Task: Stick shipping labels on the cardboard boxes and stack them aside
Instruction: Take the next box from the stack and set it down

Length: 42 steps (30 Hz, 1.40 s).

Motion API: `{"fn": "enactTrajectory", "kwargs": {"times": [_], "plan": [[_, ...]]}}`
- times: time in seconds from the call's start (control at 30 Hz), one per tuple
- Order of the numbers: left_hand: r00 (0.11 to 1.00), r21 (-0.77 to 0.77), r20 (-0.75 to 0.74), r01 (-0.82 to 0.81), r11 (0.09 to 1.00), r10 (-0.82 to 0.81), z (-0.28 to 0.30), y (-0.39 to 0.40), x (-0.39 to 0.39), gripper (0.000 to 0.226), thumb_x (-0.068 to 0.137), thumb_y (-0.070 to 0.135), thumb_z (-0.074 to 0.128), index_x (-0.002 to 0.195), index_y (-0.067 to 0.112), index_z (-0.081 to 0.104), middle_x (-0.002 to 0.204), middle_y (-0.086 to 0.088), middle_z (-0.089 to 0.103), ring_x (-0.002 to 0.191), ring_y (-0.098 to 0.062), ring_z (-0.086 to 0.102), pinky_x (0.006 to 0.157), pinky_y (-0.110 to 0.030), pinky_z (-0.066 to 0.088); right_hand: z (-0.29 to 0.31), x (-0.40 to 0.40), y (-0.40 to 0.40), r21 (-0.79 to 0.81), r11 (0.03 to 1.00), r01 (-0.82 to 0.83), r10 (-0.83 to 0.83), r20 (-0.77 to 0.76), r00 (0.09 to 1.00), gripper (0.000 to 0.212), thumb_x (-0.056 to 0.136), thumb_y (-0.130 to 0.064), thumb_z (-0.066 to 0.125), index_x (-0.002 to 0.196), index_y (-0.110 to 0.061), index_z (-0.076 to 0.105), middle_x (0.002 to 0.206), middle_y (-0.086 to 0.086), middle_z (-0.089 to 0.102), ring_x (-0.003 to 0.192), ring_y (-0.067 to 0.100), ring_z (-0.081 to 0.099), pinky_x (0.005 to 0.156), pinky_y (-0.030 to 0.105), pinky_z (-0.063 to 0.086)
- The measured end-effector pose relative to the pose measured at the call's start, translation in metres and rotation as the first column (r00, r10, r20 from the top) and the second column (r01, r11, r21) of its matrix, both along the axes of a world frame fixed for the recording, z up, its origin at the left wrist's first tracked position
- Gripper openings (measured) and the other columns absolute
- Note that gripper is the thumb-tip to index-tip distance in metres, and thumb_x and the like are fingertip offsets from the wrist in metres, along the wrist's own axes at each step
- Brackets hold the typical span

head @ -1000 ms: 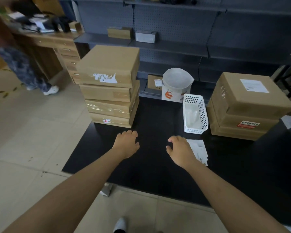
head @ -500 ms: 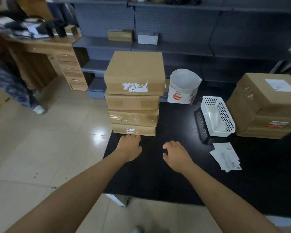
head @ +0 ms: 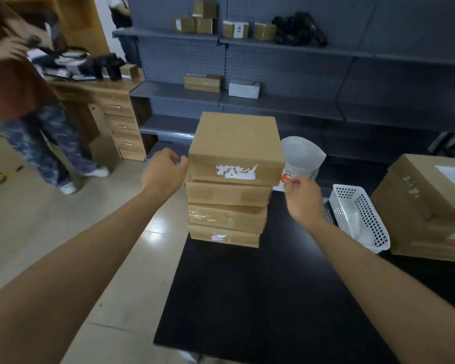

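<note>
While raised, left hand (head: 164,170) beside top brown cardboard box (head: 235,148) of four-high stack, fingers loosely curled. Right hand (head: 304,199) near opposite corner. Fingers curled, grasping nothing.

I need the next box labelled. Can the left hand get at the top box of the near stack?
Probably yes: the left hand is beside the top box, at its left edge, with nothing between them.

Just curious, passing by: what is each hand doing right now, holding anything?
Left hand: open, empty, beside the top box.
Right hand: fingers loosely curled, empty, near that box's right corner.
</note>
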<state>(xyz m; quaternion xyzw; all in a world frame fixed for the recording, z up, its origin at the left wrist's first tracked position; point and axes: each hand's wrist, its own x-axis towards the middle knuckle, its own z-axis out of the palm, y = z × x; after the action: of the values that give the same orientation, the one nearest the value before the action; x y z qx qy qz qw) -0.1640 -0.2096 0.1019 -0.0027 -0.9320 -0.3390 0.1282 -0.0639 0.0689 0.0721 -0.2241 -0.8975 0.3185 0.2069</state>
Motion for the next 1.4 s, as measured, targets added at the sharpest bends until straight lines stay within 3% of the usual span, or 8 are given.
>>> {"fn": "enactTrajectory", "kwargs": {"times": [0.13, 0.37, 0.53, 0.63, 0.87, 1.0, 1.13, 1.4], "plan": [[0.991, 0.264, 0.131, -0.037, 0.964, 0.002, 0.016, 0.003, -0.051, 0.04, 0.092, 0.043, 0.049, 0.109, 0.008, 0.059, 0.099, -0.006, 0.057, 0.094, -0.025, 0.055, 0.081, -0.033, 0.04, 0.039, -0.059, 0.004, -0.214, 0.966, 0.145, -0.164, -0.072, 0.984, 0.033, 0.094, -0.036, 0.044, 0.083, -0.007, 0.056, 0.075, 0.005, 0.056, 0.074, 0.027, 0.053, 0.06, 0.03, 0.035], [0.937, 0.446, 0.32, -0.018, 0.895, -0.141, 0.013, 0.046, -0.102, 0.057, 0.09, 0.047, 0.053, 0.131, 0.008, 0.047, 0.127, -0.01, 0.053, 0.113, -0.027, 0.05, 0.081, -0.03, 0.034, 0.032, -0.124, -0.005, -0.306, 0.931, 0.198, -0.165, 0.13, 0.978, 0.049, 0.091, -0.051, 0.046, 0.098, -0.005, 0.057, 0.09, 0.011, 0.06, 0.072, 0.023, 0.053, 0.058, 0.03, 0.035], [0.94, 0.467, 0.309, -0.019, 0.884, -0.143, -0.012, 0.066, -0.101, 0.062, 0.085, 0.04, 0.063, 0.134, 0.01, 0.041, 0.128, -0.008, 0.053, 0.112, -0.024, 0.053, 0.08, -0.028, 0.039, 0.007, -0.12, -0.017, -0.11, 0.963, 0.246, -0.236, 0.094, 0.967, 0.045, 0.094, -0.039, 0.046, 0.12, -0.004, 0.055, 0.118, 0.014, 0.057, 0.107, 0.033, 0.055, 0.083, 0.036, 0.041], [0.95, 0.475, 0.283, -0.015, 0.88, -0.136, -0.018, 0.067, -0.106, 0.062, 0.085, 0.041, 0.065, 0.133, 0.01, 0.043, 0.126, -0.006, 0.055, 0.108, -0.023, 0.055, 0.078, -0.027, 0.039, 0.005, -0.122, -0.019, -0.089, 0.962, 0.258, -0.254, 0.054, 0.966, 0.048, 0.094, -0.041, 0.048, 0.127, -0.007, 0.052, 0.126, 0.012, 0.054, 0.112, 0.032, 0.053, 0.093, 0.038, 0.041], [0.956, 0.454, 0.269, -0.023, 0.891, -0.113, -0.011, 0.076, -0.097, 0.056, 0.085, 0.041, 0.063, 0.13, 0.012, 0.047, 0.121, -0.003, 0.057, 0.109, -0.022, 0.055, 0.083, -0.027, 0.041, 0.013, -0.113, -0.013, -0.195, 0.944, 0.265, -0.27, 0.004, 0.963, 0.035, 0.091, -0.037, 0.052, 0.108, -0.007, 0.06, 0.105, 0.009, 0.065, 0.097, 0.03, 0.059, 0.077, 0.033, 0.042], [0.948, 0.498, 0.247, 0.052, 0.865, -0.199, -0.01, 0.105, -0.07, 0.023, 0.084, 0.035, 0.064, 0.103, 0.024, 0.06, 0.102, 0.006, 0.065, 0.088, -0.015, 0.06, 0.076, -0.026, 0.044, 0.02, -0.082, 0.017, -0.258, 0.924, 0.283, -0.298, -0.019, 0.954, 0.024, 0.087, -0.032, 0.057, 0.098, -0.01, 0.057, 0.097, 0.005, 0.061, 0.093, 0.027, 0.057, 0.077, 0.031, 0.04], [0.938, 0.516, 0.253, 0.076, 0.853, -0.237, -0.009, 0.159, -0.035, 0.044, 0.081, 0.04, 0.066, 0.117, 0.018, 0.057, 0.108, 0.001, 0.067, 0.097, -0.02, 0.063, 0.084, -0.034, 0.052, 0.023, -0.031, 0.069, -0.283, 0.913, 0.294, -0.322, -0.057, 0.945, 0.029, 0.088, -0.03, 0.058, 0.11, -0.01, 0.058, 0.101, 0.004, 0.059, 0.087, 0.018, 0.05, 0.076, 0.029, 0.038], [0.939, 0.445, 0.2, 0.168, 0.879, -0.281, -0.021, 0.276, 0.068, 0.058, 0.083, 0.045, 0.066, 0.129, 0.014, 0.049, 0.119, 0.0, 0.061, 0.106, -0.019, 0.058, 0.085, -0.029, 0.047, 0.001, 0.085, 0.184, -0.277, 0.926, 0.258, -0.296, -0.105, 0.949, 0.032, 0.092, -0.032, 0.058, 0.116, -0.01, 0.056, 0.099, -0.002, 0.054, 0.087, 0.015, 0.052, 0.074, 0.026, 0.036]]}}
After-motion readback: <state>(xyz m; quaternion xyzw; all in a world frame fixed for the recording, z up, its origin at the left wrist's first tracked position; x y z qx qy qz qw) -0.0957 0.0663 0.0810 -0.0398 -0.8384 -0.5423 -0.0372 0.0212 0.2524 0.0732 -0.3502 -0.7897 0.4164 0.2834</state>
